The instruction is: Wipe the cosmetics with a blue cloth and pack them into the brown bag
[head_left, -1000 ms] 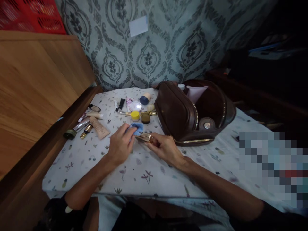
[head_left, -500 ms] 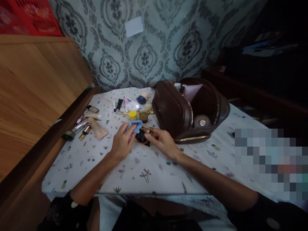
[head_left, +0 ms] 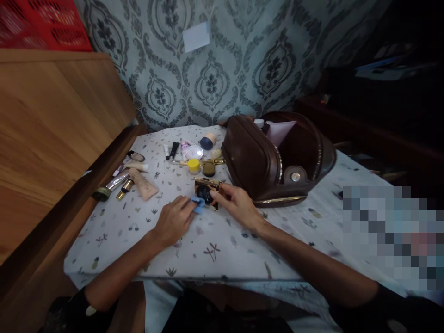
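Note:
My left hand is closed on a small blue cloth, most of it hidden by the fingers. The cloth is at the lower left edge of a gold-and-brown makeup compact with a dark round middle. My right hand pinches that compact by its right side, thumb over the front. Just behind it stand a yellow-lidded jar and a small brown-gold jar. Right of them a brown leather bag sits unzipped, a pale pink item sticking up inside.
On the table's left lie a beige tube, a gold-capped bottle and an olive-lidded item. A black tube and a round clear-lidded case lie farther back. A wooden panel borders the left; patterned wallpaper rises behind.
My left hand has moved the blue cloth down from the compact's upper edge to its lower left, uncovering more of the compact. My right hand keeps its grip. The view has shifted slightly.

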Tool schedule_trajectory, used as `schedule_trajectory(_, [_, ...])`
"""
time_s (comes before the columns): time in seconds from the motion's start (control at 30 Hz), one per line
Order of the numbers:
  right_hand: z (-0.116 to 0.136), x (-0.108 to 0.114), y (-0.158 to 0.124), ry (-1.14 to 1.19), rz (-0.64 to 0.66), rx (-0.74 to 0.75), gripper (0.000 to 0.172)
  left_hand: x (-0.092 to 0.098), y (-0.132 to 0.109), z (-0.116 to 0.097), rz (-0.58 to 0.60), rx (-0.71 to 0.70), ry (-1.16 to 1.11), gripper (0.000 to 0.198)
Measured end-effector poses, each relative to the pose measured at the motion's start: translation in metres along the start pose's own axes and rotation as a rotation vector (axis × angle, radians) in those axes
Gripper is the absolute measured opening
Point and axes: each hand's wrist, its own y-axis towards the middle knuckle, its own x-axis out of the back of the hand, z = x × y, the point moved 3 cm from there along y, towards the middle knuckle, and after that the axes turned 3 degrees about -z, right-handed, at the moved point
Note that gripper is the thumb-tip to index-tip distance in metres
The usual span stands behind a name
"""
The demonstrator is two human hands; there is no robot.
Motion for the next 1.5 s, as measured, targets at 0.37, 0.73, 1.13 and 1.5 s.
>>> schedule_trajectory(0.37, [-0.002, -0.004, -0.003, 0.160, 0.056, 0.050, 0.032, 0.017, 0.029, 0.015, -0.128, 0.356, -0.393, 0.002])
schedule_trajectory(0.73, [-0.007, -0.009, -0.004, 0.274, 0.135, 0.080, 0.058, 0.007, 0.054, -0.030, -0.208, 0.086, -0.297, 0.025])
schedule_trajectory(1.13, [-0.011, -0.003, -0.001, 0.406, 0.169, 0.053, 0.058, 0.008, 0.029, -0.016, -0.014, 0.004, -0.392, 0.026])
schedule_trajectory(1.5, [-0.007, -0.015, -0.004, 0.439, 0.154, 0.039, 0.049, 0.006, 0.013, 0.000, 0.039, 0.002, -0.456, 0.027])
